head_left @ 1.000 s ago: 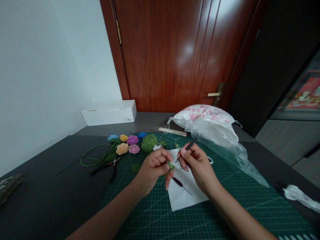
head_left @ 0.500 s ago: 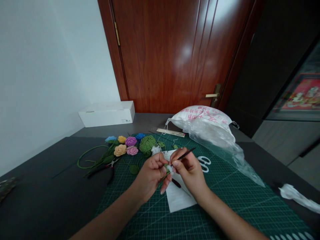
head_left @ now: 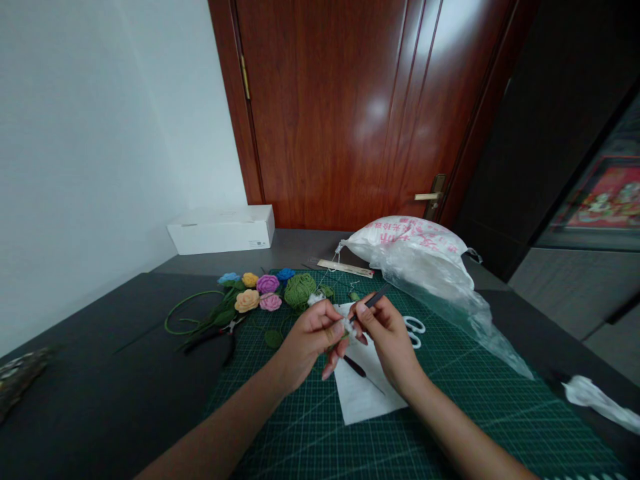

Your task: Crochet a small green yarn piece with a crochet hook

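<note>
Showing a reddish wooden door (head_left: 320,113) at top centre of the frame, and below it a dark table (head_left: 100,333) reaching to the left, with a green cutting mat (head_left: 475,420) over the lower right part. Lying at upper right of the mat, a white plastic bag (head_left: 415,260); at its upper left, crocheted flowers (head_left: 253,293) beside a green yarn ball (head_left: 300,291) and pliers (head_left: 210,340). At centre, on a white paper sheet (head_left: 365,393), a crochet hook (head_left: 355,366) lying just under the hands. For the left hand (head_left: 307,340), fingers curled and pinching a small green stem (head_left: 336,340) with white fluff (head_left: 347,327) at its end, just above the paper; for the right hand (head_left: 390,333), thumb and forefinger closed on a thin black-handled tool (head_left: 376,297), its tip at the fluff.
</note>
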